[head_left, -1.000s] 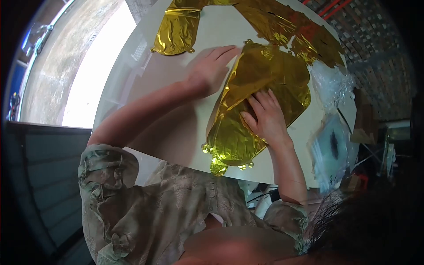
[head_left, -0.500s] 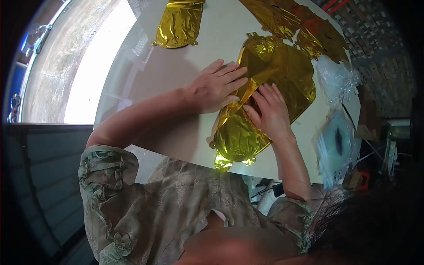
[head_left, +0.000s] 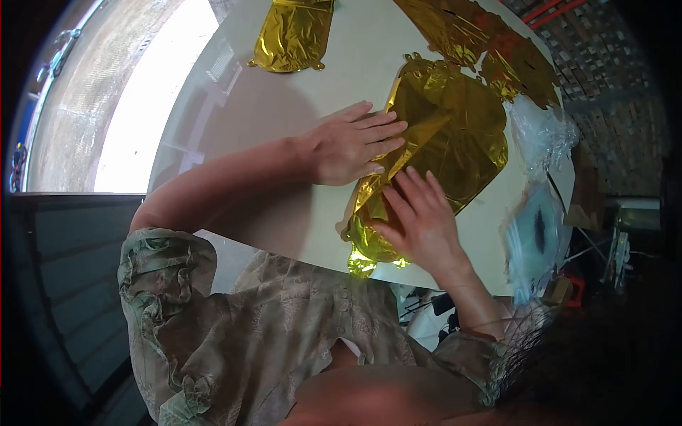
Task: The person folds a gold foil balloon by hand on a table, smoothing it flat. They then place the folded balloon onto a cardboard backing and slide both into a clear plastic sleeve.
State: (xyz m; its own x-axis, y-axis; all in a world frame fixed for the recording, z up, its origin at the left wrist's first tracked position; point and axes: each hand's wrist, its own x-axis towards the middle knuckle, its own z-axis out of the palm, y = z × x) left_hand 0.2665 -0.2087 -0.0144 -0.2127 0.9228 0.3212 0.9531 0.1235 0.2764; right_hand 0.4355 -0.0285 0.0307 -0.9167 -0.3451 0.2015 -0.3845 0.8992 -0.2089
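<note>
A flat, uninflated gold foil balloon (head_left: 469, 135) with small tabs on its rim lies on the table, a fold running along its left side. My left hand (head_left: 348, 148) rests across that left edge, palm down, fingers stretched over the foil. Lower and to the right, my right hand (head_left: 425, 224) lies spread on the balloon's lower part and hides some of it. The bottom tabs reach the near table edge.
The white table (head_left: 263, 213) bears another gold foil piece (head_left: 293, 35) at the far left and several more sheets (head_left: 455, 32) at the far right. Crumpled clear plastic (head_left: 543, 135) and a plastic bag (head_left: 533, 234) lie along the right edge.
My right hand has slid down over the foil toward the near edge, covering more of the lower part. My left hand has shifted slightly to the right and stays on the fold.
</note>
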